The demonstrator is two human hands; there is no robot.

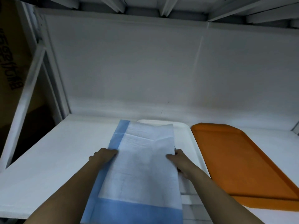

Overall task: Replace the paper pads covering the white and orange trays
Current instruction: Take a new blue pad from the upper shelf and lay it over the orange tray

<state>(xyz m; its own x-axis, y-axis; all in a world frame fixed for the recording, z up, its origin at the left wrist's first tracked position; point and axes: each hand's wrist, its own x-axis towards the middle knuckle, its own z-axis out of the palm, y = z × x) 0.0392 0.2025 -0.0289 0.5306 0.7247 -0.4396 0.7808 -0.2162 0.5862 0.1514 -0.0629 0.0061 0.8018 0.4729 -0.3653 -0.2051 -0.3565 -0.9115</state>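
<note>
A folded paper pad [142,160], white with blue borders along its left and near edges, lies lengthwise over the left part of the white tray [186,135]. My left hand [103,156] grips the pad's left blue edge, thumb on top. My right hand [178,160] grips its right edge, thumb on top and fingers underneath. The orange tray [229,156] lies bare to the right of the white tray, with no pad on it.
Both trays sit on a white shelf surface [56,151] inside a white rack with a back wall [129,70]. A cardboard box [9,50] stands beyond the rack's left frame. Shelf beams run overhead.
</note>
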